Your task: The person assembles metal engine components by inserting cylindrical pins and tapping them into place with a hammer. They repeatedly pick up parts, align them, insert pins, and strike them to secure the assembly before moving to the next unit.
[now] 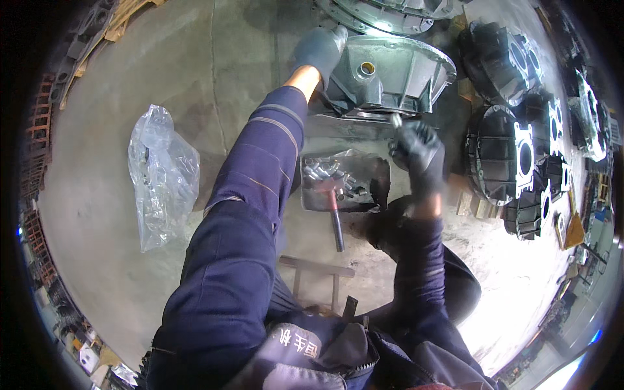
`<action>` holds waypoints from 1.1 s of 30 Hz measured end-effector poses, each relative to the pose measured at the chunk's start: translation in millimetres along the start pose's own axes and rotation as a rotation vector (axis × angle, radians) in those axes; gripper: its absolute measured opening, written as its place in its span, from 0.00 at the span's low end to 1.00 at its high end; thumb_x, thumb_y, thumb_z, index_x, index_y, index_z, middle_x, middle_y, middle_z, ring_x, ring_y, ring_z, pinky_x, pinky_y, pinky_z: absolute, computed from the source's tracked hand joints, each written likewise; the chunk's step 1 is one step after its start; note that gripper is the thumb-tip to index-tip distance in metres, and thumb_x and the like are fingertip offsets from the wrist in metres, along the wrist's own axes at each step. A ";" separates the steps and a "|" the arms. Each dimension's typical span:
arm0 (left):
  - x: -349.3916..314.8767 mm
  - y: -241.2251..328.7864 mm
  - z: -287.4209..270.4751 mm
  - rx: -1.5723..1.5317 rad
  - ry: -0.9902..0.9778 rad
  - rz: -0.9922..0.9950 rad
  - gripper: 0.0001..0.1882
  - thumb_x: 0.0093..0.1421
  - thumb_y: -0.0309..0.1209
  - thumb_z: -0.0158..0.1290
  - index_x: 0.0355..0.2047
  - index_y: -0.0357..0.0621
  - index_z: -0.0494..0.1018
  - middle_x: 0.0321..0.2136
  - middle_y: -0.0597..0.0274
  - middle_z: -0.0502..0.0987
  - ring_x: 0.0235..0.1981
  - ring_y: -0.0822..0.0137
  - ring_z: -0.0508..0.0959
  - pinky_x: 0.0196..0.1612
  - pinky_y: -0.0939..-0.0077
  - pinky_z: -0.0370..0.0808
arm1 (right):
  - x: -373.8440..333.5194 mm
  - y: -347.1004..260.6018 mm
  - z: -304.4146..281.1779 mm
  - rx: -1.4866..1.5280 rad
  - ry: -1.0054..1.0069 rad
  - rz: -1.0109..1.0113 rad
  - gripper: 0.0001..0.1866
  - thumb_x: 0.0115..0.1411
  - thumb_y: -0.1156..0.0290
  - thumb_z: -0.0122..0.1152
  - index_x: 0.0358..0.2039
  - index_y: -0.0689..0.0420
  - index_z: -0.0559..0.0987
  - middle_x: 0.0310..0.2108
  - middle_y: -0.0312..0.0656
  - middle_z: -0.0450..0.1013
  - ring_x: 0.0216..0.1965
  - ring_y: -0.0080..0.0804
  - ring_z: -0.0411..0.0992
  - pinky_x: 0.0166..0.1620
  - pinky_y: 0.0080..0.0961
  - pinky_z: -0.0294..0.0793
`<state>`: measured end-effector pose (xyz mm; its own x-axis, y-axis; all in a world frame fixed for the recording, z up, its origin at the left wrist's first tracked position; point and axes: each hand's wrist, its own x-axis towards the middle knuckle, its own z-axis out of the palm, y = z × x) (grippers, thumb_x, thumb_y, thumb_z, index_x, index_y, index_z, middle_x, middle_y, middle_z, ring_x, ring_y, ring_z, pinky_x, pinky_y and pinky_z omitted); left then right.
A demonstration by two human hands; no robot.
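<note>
My left hand (pixel 321 53), in a grey glove, grips the left edge of a bell-shaped grey metal housing (pixel 406 71) standing on the floor. A short tube with a yellowish ring (pixel 367 69) juts from its side. Just below the housing, my right hand (pixel 419 151), in a dark glove, is closed round a small silvery metal piece (pixel 396 120); motion blurs its shape. Between my arms lies a shallow, plastic-lined tray (pixel 380 170) of short metal sleeves (pixel 325 170). A hammer (pixel 336 218) rests across its near edge, red head inside and dark handle outward.
Another round metal housing (pixel 364 16) stands at the far side. Several black castings (pixel 500 156) are stacked on wood at the right. A crumpled clear plastic bag (pixel 162 175) lies on the floor at left. Close to me is a low metal frame (pixel 315 265).
</note>
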<state>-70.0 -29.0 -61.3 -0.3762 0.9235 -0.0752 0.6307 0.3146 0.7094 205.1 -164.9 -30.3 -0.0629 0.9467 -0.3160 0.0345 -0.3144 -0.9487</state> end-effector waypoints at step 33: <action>26.5 -22.1 26.6 0.069 0.104 0.063 0.33 0.70 0.54 0.44 0.33 0.32 0.82 0.35 0.32 0.80 0.40 0.34 0.81 0.42 0.41 0.74 | -167.1 295.0 39.8 -0.032 -0.151 0.921 0.17 0.62 0.56 0.69 0.37 0.58 0.82 0.23 0.36 0.72 0.20 0.29 0.70 0.24 0.32 0.69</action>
<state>-75.9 -5.6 -97.6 -0.4003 0.9153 0.0438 0.6992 0.2742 0.6602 186.1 -418.7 -257.9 -0.1262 0.3056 -0.9438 0.1625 -0.9321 -0.3236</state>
